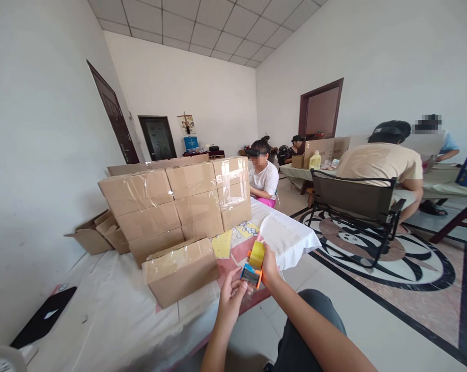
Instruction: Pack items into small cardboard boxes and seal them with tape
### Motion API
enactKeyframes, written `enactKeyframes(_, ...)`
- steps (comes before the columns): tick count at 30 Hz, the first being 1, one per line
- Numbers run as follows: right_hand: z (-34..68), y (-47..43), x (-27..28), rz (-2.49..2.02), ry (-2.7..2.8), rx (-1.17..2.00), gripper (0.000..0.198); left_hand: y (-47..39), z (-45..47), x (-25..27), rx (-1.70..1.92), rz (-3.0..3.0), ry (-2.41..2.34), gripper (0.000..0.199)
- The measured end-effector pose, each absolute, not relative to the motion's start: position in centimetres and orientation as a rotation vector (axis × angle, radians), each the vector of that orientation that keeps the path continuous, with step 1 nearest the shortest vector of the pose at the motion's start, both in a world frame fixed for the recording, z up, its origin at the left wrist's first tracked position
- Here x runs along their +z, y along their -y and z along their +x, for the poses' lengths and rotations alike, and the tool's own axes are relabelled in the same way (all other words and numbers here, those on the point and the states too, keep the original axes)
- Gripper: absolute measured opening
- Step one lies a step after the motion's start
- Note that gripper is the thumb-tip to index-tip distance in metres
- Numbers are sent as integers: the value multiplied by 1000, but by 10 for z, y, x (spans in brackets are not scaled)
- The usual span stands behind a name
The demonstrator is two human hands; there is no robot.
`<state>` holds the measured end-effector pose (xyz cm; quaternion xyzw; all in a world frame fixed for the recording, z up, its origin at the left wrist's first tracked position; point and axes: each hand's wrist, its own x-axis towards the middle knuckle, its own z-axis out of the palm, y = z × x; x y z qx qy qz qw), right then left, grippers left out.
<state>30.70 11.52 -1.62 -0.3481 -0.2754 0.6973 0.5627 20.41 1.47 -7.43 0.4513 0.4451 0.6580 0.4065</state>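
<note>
My right hand (270,266) is wrapped round a tape dispenser (251,275) in orange and blue, which carries a yellowish roll of tape (257,254). At the dispenser's blue lower end are the bent fingers of my left hand (231,294), thumb and fingertips closed against it. Whether a loose tape end lies between them is too small to tell. Just left of my hands a taped cardboard box (182,276) stands on the cloth-covered table (113,320). Behind it rises a stack of sealed cardboard boxes (171,201), with clear tape shining on their tops and sides.
Open cardboard boxes (97,230) lean at the stack's left. A black flat object (43,318) lies at the table's near left. Across the table sits a person in white (268,178). Rightward are a folding chair (351,206), another seated person (376,160) and a second table (291,173).
</note>
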Motion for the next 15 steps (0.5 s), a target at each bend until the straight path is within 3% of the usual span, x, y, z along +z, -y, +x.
enactKeyframes(15,307,-111,-14,-894,544,1775,41,-14,219,-66,1796,994,-1146,58)
